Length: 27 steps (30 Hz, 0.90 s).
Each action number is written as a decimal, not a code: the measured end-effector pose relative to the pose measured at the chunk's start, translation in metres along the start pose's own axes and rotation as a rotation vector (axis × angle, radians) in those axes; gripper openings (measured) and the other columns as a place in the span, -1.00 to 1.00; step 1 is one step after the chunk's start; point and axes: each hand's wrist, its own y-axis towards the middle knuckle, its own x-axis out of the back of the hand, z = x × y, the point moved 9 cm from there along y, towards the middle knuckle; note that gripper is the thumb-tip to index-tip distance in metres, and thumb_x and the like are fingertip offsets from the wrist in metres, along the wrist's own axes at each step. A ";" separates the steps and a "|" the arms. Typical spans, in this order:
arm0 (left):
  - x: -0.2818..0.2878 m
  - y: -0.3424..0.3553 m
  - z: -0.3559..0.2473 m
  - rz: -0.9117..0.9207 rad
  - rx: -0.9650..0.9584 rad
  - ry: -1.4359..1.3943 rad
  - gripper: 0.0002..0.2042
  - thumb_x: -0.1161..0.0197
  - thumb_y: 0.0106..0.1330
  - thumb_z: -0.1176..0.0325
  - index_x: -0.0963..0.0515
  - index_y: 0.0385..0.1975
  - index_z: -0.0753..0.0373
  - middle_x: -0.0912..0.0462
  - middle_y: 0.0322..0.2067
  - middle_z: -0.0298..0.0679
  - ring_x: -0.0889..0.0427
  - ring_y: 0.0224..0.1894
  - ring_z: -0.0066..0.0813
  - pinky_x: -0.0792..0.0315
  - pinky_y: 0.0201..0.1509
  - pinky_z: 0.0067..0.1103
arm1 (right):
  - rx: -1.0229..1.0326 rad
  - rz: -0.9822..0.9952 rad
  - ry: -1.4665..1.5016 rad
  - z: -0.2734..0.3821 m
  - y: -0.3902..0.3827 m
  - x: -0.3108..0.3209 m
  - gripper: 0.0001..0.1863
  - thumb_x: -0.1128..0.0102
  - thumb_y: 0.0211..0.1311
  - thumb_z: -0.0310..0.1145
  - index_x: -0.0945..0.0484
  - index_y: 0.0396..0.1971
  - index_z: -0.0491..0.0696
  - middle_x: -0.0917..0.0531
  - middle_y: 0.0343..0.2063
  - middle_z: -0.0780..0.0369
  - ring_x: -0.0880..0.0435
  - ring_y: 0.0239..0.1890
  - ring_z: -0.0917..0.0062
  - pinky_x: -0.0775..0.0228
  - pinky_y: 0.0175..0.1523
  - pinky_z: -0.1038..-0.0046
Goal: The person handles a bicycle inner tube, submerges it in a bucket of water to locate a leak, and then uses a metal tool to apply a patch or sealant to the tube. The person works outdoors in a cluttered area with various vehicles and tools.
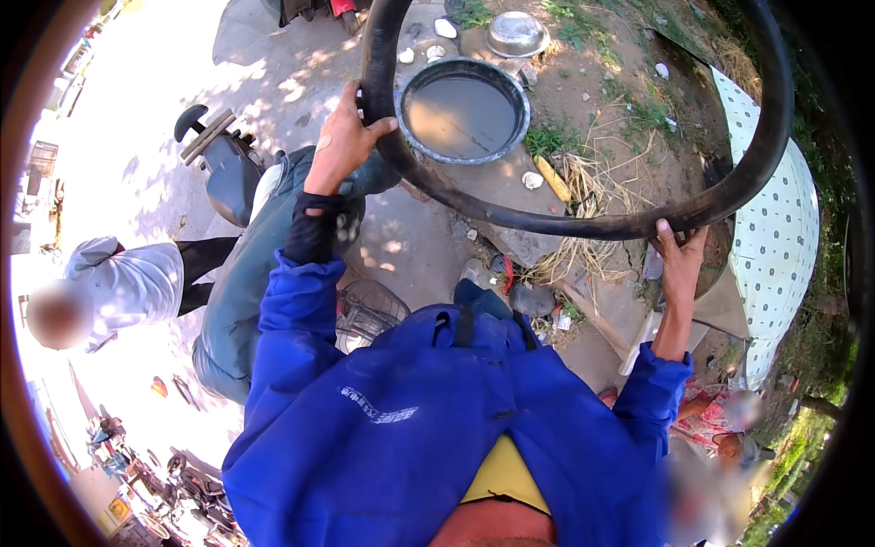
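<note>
A black rubber inner tube [565, 225], round and filled out, is held up in front of me; its far side runs out of the top of the view. My left hand [342, 141] grips it on the left, with the thumb over the tube and the fingers behind it. On the near right, my right hand [679, 255] pinches the lower edge, its fingers partly hidden under the rubber. Beyond and below the tube stands a dark round basin [526, 108] of murky water [460, 114]. The tube passes in front of the ground just right of this basin.
A metal bowl [518, 36] lies past the basin. Beside straw is a corn cob [552, 179]. A pale patterned umbrella [775, 228] stands at the right. To the left are a vehicle seat [230, 187], dark green trousers [241, 301] and a person [137, 283]. More people sit lower right.
</note>
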 end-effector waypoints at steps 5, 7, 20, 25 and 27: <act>-0.009 0.058 0.021 -0.034 0.126 -0.311 -0.33 -0.40 0.27 0.30 -0.23 0.33 0.34 -0.67 -0.07 0.05 -0.72 -0.11 -0.21 -0.61 -0.05 -0.38 | 0.028 0.057 0.147 -0.020 0.088 -0.071 -0.39 -0.40 0.26 -0.54 -0.30 0.25 -0.12 -0.60 0.00 0.20 -0.65 0.01 0.46 -0.62 0.04 0.48; -0.025 0.088 0.035 -0.025 0.070 -0.309 -0.37 -0.40 0.27 0.30 -0.26 0.28 0.34 -0.68 -0.10 0.05 -0.73 -0.14 -0.21 -0.62 -0.10 -0.36 | -0.019 0.090 0.239 -0.042 0.116 -0.105 -0.48 -0.42 0.23 -0.55 -0.40 0.15 -0.16 -0.66 -0.03 0.19 -0.66 0.00 0.51 -0.56 0.10 0.47; -0.198 0.225 0.209 0.285 0.099 -0.170 -0.51 -0.40 0.20 0.55 -0.37 0.12 0.35 -0.65 -0.09 -0.17 -0.65 -0.01 -0.31 -0.55 0.09 -0.39 | -0.147 -0.049 0.158 -0.207 0.189 -0.284 -0.47 -0.38 0.13 -0.66 -0.44 0.13 -0.18 -0.67 -0.04 0.19 -0.66 0.01 0.47 -0.46 0.18 0.42; -0.243 0.242 0.256 0.344 0.198 -0.360 -0.47 -0.38 0.18 0.60 -0.36 0.16 0.30 -0.62 -0.05 -0.20 -0.60 0.03 -0.36 -0.50 0.15 -0.40 | -0.270 -0.232 0.128 -0.229 0.176 -0.307 -0.52 -0.36 0.15 -0.64 -0.47 0.09 -0.17 -0.68 -0.08 0.21 -0.68 -0.03 0.47 -0.44 0.19 0.42; -0.247 0.248 0.270 0.371 0.194 -0.264 -0.45 -0.37 0.18 0.61 -0.35 0.18 0.29 -0.61 -0.03 -0.20 -0.60 0.05 -0.35 -0.49 0.16 -0.40 | -0.290 -0.237 0.110 -0.239 0.174 -0.313 -0.49 -0.34 0.21 -0.64 -0.44 0.16 -0.19 -0.67 -0.02 0.20 -0.66 -0.02 0.50 -0.48 0.12 0.46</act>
